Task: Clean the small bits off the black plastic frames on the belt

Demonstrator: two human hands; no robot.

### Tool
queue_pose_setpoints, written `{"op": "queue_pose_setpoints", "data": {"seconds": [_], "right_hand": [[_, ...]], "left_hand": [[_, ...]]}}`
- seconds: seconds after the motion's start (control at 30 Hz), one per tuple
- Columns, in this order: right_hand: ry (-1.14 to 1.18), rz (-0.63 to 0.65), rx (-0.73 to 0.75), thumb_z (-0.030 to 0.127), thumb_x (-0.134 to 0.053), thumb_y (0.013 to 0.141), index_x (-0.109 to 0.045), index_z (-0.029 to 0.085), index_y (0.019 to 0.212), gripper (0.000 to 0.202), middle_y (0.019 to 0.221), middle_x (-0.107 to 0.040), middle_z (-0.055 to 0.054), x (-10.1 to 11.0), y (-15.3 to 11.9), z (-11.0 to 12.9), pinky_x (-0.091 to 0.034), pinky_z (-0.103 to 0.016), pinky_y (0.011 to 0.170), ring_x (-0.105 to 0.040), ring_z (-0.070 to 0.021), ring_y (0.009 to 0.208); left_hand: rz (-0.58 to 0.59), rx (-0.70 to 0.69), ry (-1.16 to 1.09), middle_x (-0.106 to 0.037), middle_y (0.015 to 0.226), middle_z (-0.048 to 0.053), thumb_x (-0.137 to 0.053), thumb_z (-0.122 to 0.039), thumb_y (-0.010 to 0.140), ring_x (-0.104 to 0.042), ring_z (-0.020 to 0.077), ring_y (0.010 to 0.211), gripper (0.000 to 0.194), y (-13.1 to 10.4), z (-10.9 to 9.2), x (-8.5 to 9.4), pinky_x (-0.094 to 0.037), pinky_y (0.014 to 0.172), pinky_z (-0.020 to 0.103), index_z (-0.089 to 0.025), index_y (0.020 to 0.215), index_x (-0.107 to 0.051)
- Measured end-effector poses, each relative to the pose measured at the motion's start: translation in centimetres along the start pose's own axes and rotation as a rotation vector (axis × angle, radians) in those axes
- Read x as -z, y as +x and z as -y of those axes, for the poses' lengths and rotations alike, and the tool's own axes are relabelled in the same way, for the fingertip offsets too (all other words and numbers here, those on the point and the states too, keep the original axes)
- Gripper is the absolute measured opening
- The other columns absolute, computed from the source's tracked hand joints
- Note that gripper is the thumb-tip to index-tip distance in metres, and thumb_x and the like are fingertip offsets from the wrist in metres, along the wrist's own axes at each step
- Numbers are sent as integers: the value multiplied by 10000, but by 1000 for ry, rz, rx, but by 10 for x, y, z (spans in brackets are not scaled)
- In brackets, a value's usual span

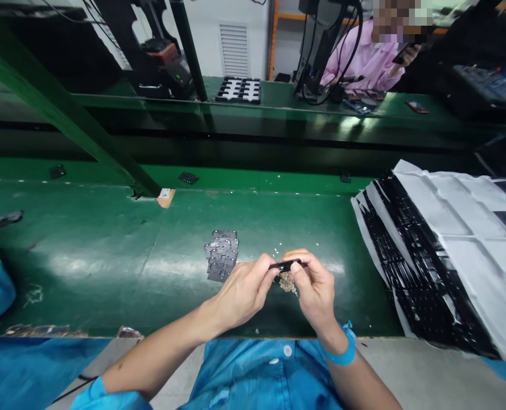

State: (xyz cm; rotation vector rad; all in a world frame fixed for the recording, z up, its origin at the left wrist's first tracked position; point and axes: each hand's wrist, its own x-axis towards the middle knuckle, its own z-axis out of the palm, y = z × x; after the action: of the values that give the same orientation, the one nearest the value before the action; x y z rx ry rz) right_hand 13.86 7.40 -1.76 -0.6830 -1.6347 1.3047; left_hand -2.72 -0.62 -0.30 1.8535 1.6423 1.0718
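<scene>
A small thin black plastic part [285, 266] is held up between both hands, seen nearly edge-on above the green bench. My left hand [246, 287] pinches its left end between thumb and fingers. At the other end, my right hand [315, 285] grips it, the thumb pressed against its near face. Just below the part lies a heap of tiny beige pieces [287, 282], partly hidden by the hands, with a few loose bits scattered around. Left of my left hand, several similar flat dark parts [222, 255] lie in an overlapping pile.
At the right, stacked black and white moulded trays [444, 256] cover the bench. A green post [107, 154] slants across the left. Loose black parts [188, 177] lie along the far strip. Across the line, a person in pink [363, 54] sits near a slotted tray [238, 90].
</scene>
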Motion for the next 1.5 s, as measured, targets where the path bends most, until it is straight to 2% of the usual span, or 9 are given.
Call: {"op": "queue_pose_setpoints", "data": {"seconds": [0.37,0.53,0.73,0.9,1.03,1.17,1.3,1.4,1.5], "right_hand": [[12,-23,-1,255,-583,1070,-714,220,940,188,891,-717,-33,-3,-2,0,-524,-270,683,-663,-166,764],[-3,-31,0,268,-573,1074,-722,219,940,206,902,-722,-42,-1,-4,-4,-512,-282,659,-653,-172,750],[5,-17,-4,252,-550,1082,-730,222,988,206,942,-722,-48,4,-8,-8,-547,-291,708,-677,-181,802],[77,42,-12,241,-620,1057,-734,230,1030,118,982,-727,-53,9,-7,-8,-563,-297,764,-697,-194,882],[59,25,-37,280,-594,1085,-727,225,1003,165,970,-721,-54,10,-7,-6,-557,-296,765,-684,-183,856],[36,53,-39,328,-545,1099,-731,211,1026,231,997,-733,-72,8,-9,-5,-571,-311,777,-683,-185,852],[19,84,-24,269,-561,1042,-725,213,1067,174,1025,-738,-69,10,-7,-5,-591,-324,833,-700,-197,916],[-44,129,-38,236,-679,945,-725,200,1107,173,1021,-724,-51,14,-5,-5,-569,-280,754,-665,-166,831],[-30,139,-106,321,-706,977,-729,190,1082,170,888,-705,-11,18,-2,-7,-536,-246,665,-626,-132,708]], "left_hand": [[-17,-56,71,-570,723,-41,-397,-203,1115,-504,139,555,179,-2,2,-4,-332,578,266,-241,955,-466],[0,-32,21,-532,699,-60,-398,-196,1112,-470,135,538,183,-2,-1,-4,-323,571,263,-247,946,-456],[30,25,9,-539,719,-48,-393,-232,1118,-505,147,571,172,-2,1,-6,-337,587,271,-245,970,-479],[64,55,31,-521,695,-54,-395,-253,1118,-502,148,560,184,0,1,-5,-332,583,271,-247,957,-485],[69,48,42,-548,690,-52,-390,-267,1116,-523,147,553,206,0,-1,-6,-355,573,264,-252,934,-484],[41,81,32,-569,661,-60,-416,-313,1110,-540,146,513,208,-1,0,-5,-392,532,249,-259,938,-520],[50,106,40,-568,623,-78,-438,-391,1110,-554,148,469,226,-1,6,-2,-417,499,245,-267,949,-539],[67,108,49,-564,609,-78,-450,-439,1101,-553,157,468,249,1,11,2,-423,494,251,-269,953,-554],[100,140,23,-618,669,-59,-471,-457,1093,-585,161,524,250,7,12,4,-456,538,253,-260,982,-577]]}}
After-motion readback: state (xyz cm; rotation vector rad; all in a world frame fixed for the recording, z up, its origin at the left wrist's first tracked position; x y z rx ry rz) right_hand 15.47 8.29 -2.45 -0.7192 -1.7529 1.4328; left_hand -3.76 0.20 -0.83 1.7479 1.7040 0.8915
